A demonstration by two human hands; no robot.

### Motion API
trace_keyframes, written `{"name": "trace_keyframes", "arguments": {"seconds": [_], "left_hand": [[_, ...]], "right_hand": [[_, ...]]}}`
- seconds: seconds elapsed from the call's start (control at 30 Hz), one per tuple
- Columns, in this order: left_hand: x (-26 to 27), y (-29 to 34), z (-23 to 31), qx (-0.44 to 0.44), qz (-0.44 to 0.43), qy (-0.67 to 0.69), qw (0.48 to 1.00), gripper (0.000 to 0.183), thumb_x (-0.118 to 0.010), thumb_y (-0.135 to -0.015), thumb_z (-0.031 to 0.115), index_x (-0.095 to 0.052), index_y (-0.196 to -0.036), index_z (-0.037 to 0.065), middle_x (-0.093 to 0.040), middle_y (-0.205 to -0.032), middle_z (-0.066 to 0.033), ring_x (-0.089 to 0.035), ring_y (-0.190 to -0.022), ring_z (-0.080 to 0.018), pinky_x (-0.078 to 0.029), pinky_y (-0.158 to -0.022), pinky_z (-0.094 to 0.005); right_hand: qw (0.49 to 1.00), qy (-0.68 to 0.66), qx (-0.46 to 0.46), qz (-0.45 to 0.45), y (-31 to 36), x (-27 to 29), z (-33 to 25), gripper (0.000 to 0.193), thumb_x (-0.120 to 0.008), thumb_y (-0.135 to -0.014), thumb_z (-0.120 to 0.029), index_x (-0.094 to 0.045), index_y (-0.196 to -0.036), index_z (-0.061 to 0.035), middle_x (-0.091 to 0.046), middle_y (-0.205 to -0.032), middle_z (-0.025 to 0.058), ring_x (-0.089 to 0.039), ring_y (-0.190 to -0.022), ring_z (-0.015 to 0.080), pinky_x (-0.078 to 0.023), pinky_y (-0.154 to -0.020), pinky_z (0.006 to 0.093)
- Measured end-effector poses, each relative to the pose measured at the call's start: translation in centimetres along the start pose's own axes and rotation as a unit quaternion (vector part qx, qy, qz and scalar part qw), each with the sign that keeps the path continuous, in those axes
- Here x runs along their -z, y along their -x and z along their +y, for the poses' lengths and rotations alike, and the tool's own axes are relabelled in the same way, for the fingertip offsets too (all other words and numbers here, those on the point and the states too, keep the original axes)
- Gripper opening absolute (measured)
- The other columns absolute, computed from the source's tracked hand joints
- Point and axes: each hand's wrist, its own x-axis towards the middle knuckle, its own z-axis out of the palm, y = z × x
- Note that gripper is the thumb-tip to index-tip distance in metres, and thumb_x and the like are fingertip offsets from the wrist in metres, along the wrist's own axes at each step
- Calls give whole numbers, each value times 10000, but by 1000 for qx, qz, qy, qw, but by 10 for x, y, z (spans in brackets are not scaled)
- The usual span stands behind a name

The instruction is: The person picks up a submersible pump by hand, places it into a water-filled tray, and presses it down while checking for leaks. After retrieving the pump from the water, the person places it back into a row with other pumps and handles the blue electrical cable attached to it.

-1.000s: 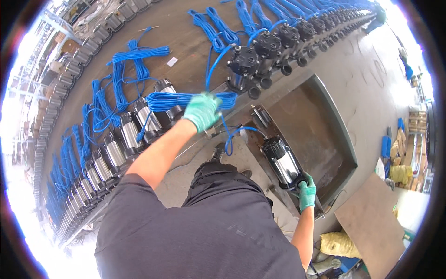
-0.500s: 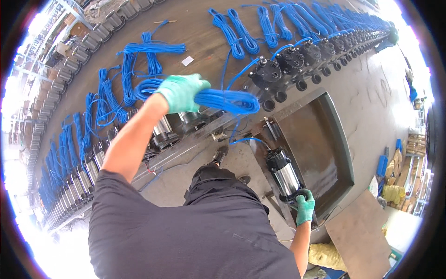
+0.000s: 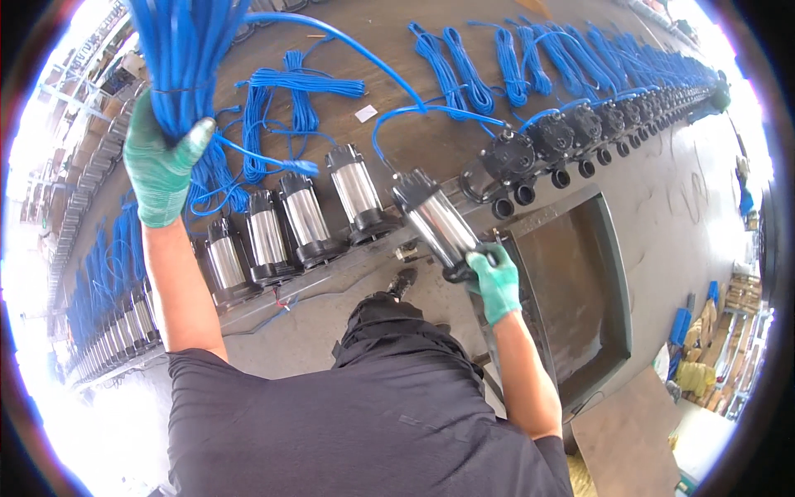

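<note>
My left hand [image 3: 162,166], in a green glove, is closed round a tied bundle of blue cable [image 3: 175,70] and holds it up at the upper left. From there a blue cable runs across to the black top of a submersible pump [image 3: 440,222] with a shiny steel body. My gloved right hand [image 3: 497,280] grips that pump by its black base, holding it tilted beside the table edge. To its left, several similar pumps [image 3: 308,211] stand in a row. Right of its top are black pump heads [image 3: 507,159] with blue cables.
The long table [image 3: 389,70] carries many blue cable coils [image 3: 440,62]. On the right lies an open rectangular metal trough [image 3: 617,273] with a raised rim. A flat brown board [image 3: 625,435] leans at the lower right, near pallets and sacks.
My left hand has swung the cable bundle left and upward. My right hand has lifted the pump from beside the trough up and left toward the table row.
</note>
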Motion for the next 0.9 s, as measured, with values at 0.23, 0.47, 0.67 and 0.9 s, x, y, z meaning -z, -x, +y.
{"name": "trace_keyframes", "arguments": {"seconds": [0.23, 0.47, 0.67, 0.9], "left_hand": [[18, -57, 14, -73, 49, -141, 986, 593, -843, -837, 135, -565, -1339, -13, -659, -1223, -76, -628, -1091, -136, -505, -988, -317], [-33, -114, -29, -239, -106, -243, 934, 667, -759, -702, -77, -621, -1315, 145, -603, -1331, -76, -557, -1285, -261, -413, -1129, -413], [-97, -139, -86, -292, -199, -410, 841, 668, -712, -701, -79, -629, -1286, 231, -586, -1367, 1, -453, -1405, -242, -277, -1205, -573], [-199, -145, -189, -260, -363, -422, 789, 633, -654, -777, -53, -636, -1336, 243, -523, -1489, -55, -402, -1446, -307, -293, -1204, -565]], "right_hand": [[992, -69, -97, -37, -72, -86, -41, 359, -719, -911, -285, -557, -1172, -100, -625, -940, 26, -644, -743, 142, -603, -566, 312], [990, 31, -104, -86, -102, -120, -46, 507, -684, -936, -488, -504, -1237, -122, -626, -938, 34, -634, -646, 128, -573, -511, 298], [986, -86, -81, -118, -81, -69, -29, 637, -589, -1008, -468, -353, -1524, -178, -626, -1142, 87, -684, -828, 215, -618, -771, 375], [977, -117, -140, 108, -4, 78, 94, 588, -549, -1015, -504, -437, -1465, -142, -631, -1170, 151, -689, -901, 287, -585, -744, 407]]}}
